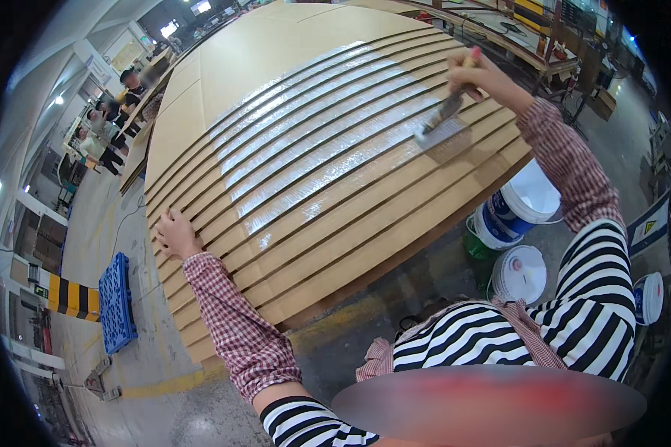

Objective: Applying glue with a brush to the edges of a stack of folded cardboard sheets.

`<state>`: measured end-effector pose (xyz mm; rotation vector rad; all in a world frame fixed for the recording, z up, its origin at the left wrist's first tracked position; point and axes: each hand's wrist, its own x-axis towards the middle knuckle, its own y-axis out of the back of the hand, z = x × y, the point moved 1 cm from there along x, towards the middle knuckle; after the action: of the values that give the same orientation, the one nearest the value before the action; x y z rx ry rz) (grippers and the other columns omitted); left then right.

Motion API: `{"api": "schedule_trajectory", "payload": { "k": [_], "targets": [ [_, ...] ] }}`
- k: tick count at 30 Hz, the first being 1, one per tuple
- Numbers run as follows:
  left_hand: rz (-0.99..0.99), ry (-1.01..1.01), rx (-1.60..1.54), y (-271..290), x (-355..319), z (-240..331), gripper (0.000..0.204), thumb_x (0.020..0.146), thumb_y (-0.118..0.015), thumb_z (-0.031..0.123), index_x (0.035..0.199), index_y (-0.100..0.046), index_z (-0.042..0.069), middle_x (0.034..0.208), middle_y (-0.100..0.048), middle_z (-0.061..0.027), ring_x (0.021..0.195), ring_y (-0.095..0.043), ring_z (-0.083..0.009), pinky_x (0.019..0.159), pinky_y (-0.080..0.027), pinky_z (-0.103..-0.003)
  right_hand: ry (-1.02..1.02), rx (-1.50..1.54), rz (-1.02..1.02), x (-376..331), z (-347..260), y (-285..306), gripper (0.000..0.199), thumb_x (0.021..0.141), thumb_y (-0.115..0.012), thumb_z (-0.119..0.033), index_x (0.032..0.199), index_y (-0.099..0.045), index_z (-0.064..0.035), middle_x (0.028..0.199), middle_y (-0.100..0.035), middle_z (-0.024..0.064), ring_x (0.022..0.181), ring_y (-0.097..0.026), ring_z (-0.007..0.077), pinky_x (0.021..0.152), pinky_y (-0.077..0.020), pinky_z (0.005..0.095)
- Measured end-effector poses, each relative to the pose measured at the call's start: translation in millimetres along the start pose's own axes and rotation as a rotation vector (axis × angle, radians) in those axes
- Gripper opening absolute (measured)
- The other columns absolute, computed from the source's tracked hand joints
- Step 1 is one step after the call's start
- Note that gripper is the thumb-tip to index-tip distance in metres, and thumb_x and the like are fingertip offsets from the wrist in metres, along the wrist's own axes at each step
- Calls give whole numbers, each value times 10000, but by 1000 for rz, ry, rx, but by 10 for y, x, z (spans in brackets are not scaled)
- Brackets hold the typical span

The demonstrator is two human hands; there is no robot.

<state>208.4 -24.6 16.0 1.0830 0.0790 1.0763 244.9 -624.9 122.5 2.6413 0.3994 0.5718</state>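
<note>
My right hand (pixel 486 77) is closed around the handle of a paintbrush (pixel 446 113), with a red tip sticking out above the fist. The bristles, white with wet coating, touch the panels near the right end of a shiny wet patch (pixel 306 138). Under it lie several long tan panels (pixel 365 223), staggered like steps so that a strip of each shows. My left hand (pixel 176 234) rests on the left ends of these strips, fingers apart and holding nothing.
White and blue buckets (pixel 522 197) stand on the floor at the right, with a white-lidded bucket (pixel 520 273) beside them. A blue plastic pallet (pixel 115 304) is upright at the left. Several people (pixel 101 132) are in the far left background. Another workbench (pixel 525 45) is behind at the right.
</note>
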Motion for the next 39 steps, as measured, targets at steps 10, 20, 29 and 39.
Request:
{"api": "schedule_trajectory", "payload": {
  "k": [10,20,29,39],
  "targets": [
    [6,-96,290,143,-124,148,388,840,-385,428,1187,-487,288,1210,-418,-146,1170,-334,-339,924,-249,-533,225,-79,74,209,-480,-38,263,842,-536,-303,732,-507,-67,703,-538,23,431,-464,38,380,-356,152],
    [152,38,262,284,-108,-24,408,850,-375,369,1210,-477,205,1324,-331,-149,1230,-251,-384,930,-209,-582,362,-72,170,1733,-386,-1047,411,766,-626,-428,706,-547,-29,602,-537,18,516,-589,79,457,-487,172],
    [77,55,214,235,-82,-51,445,793,-431,386,1205,-496,231,1329,-302,-229,1208,-260,-433,966,-157,-555,194,-208,-222,1459,-724,-1400,312,805,-600,-322,631,-518,-77,512,-475,-18,331,-406,40,303,-302,181],
    [160,10,123,159,-77,-43,357,820,-398,340,1110,-573,226,1318,-297,-268,1196,-249,-494,968,-135,-573,619,-186,-104,1611,-810,-2550,335,802,-624,-260,586,-487,-44,499,-455,-14,417,-427,47,374,-318,185]
  ]
}}
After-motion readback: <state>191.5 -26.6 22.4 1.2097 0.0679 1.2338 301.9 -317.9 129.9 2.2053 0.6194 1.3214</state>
